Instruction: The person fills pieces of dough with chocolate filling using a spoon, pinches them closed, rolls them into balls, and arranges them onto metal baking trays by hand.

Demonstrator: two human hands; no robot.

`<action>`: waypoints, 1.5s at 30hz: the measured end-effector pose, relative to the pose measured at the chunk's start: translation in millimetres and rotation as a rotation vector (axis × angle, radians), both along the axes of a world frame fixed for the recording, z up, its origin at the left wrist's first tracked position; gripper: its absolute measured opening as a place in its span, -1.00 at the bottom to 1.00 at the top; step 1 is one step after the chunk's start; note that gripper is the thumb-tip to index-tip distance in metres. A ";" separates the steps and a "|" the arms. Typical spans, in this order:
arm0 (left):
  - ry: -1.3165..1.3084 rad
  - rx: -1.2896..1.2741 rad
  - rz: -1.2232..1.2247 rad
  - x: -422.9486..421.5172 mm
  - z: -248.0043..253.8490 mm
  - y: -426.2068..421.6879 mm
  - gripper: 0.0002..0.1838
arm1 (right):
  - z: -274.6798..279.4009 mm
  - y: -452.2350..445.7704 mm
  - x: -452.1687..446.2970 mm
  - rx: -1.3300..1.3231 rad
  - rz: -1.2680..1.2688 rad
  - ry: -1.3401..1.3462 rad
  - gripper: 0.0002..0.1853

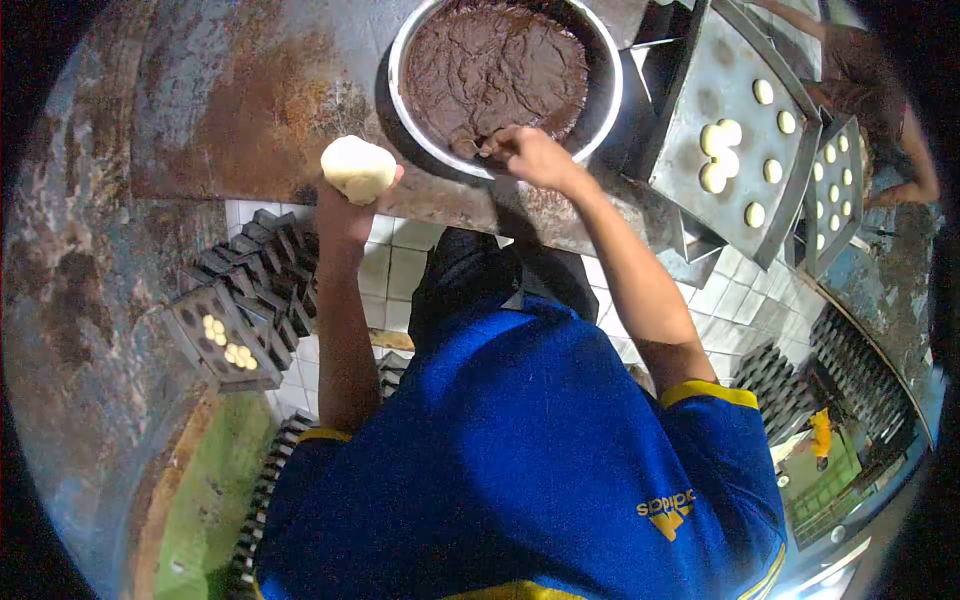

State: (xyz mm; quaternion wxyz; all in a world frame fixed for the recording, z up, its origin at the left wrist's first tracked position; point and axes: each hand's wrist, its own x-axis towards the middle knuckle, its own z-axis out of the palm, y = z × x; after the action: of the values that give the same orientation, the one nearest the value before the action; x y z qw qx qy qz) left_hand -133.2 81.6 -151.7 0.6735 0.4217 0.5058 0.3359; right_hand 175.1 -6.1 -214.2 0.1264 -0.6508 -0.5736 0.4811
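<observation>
My left hand (pixel 350 210), held up beside the bowl, is closed around a lump of pale dough (pixel 358 168). Most of its fingers are hidden beneath the dough. My right hand (pixel 530 157) reaches over the near rim of a round metal bowl (pixel 606 112). Its fingers grip a small spoon (pixel 484 151), whose tip touches thick brown filling (pixel 490 65). The filling covers the bowl's bottom and looks smeared and uneven.
At right, a metal tray (pixel 690 150) carries several dough balls, some bunched together. Behind it lies another tray (pixel 803 255) of balls, near another person's arm (pixel 912 165). Stacked trays (pixel 255 270) stand at lower left. The worktable's edge (pixel 440 208) runs before me.
</observation>
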 end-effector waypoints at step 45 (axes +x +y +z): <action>0.132 0.730 -0.400 96.6 49.5 -47.5 -0.68 | 154.4 -128.3 -44.9 0.608 -0.513 0.038 -0.60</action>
State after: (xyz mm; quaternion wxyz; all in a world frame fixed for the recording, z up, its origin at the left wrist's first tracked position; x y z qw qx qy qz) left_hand -36.6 34.1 -102.2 0.4980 0.7431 0.3039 0.3278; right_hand 130.2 -134.5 -59.7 0.4401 -0.6969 -0.5062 0.2539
